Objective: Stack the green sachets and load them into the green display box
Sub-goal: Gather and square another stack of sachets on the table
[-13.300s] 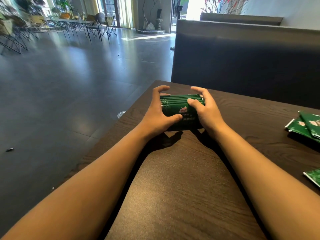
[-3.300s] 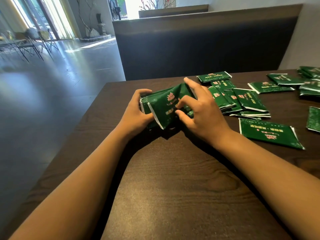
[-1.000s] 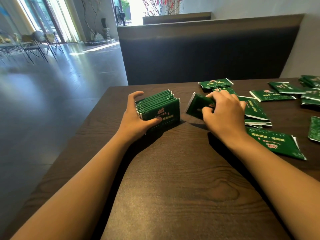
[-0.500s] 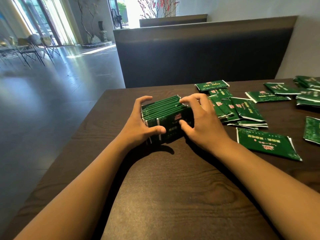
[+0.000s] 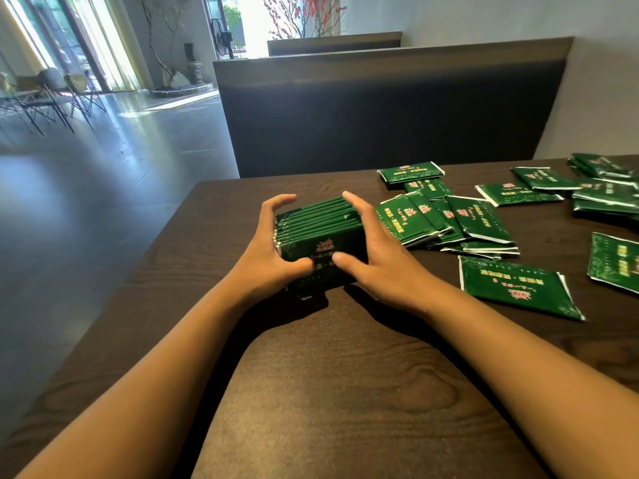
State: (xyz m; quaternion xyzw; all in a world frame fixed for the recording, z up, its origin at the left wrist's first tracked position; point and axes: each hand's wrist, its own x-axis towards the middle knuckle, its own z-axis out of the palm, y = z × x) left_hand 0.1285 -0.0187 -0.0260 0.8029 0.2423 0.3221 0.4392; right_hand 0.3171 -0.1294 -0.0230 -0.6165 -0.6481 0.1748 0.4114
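Gripping sachet stack on edge: left hand, right hand, fingers curled round.

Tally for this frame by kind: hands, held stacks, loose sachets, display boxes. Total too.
Hands: 2, left hand and right hand
Sachet stack, held by both: 1
Loose sachets: at least 10; overlaps hide the exact count
Display boxes: 0 in view
Total: at least 13

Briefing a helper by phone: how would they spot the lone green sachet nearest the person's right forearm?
On the dark wooden table, look right of the right hand. The flat green foil sachet lies alone, below the overlapping heap of sachets, touching none.
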